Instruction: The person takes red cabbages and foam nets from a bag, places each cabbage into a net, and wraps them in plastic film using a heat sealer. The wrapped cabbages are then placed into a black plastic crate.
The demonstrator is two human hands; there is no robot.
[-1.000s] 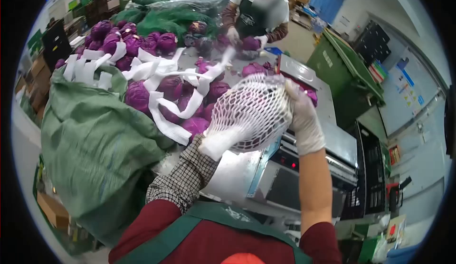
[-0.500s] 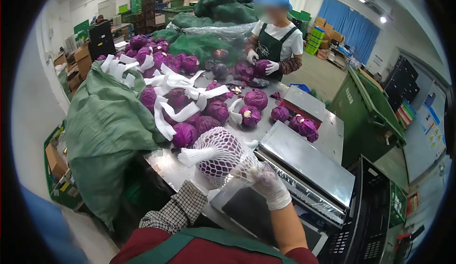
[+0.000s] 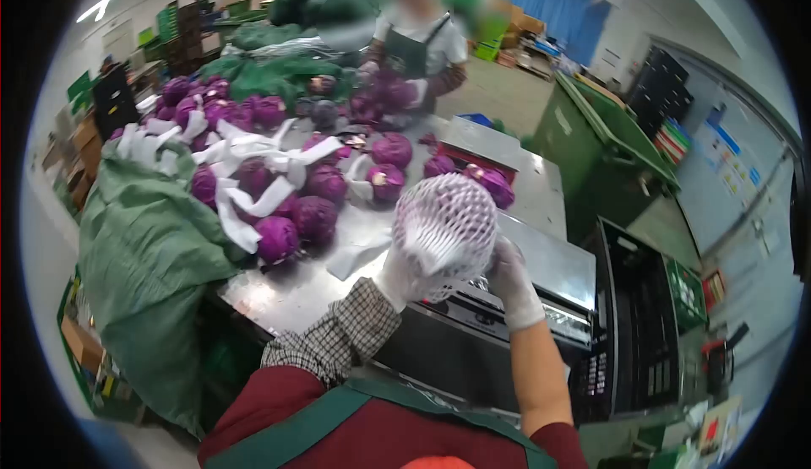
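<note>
A purple cabbage in a white foam net (image 3: 446,224) is held up in front of me between both hands. My left hand (image 3: 395,278), in a white glove below a checked sleeve, grips its lower left side, with its fingers partly hidden by the net. Against the lower right side, my gloved right hand (image 3: 512,279) is closed on the same netted cabbage. Beyond it on the metal table lie bare purple cabbages (image 3: 314,220) and flat white foam nets (image 3: 253,203).
A green sack (image 3: 156,258) stands at the table's left edge. Under my hands is a metal machine (image 3: 553,266), with a black crate (image 3: 638,325) to its right. Across the table a person (image 3: 414,47) handles cabbages. A large green bin (image 3: 591,148) stands at the right.
The netted cabbage has been raised and turned, so the gathered net tail no longer points left. Both hands have shifted around it. My view has swung to the right.
</note>
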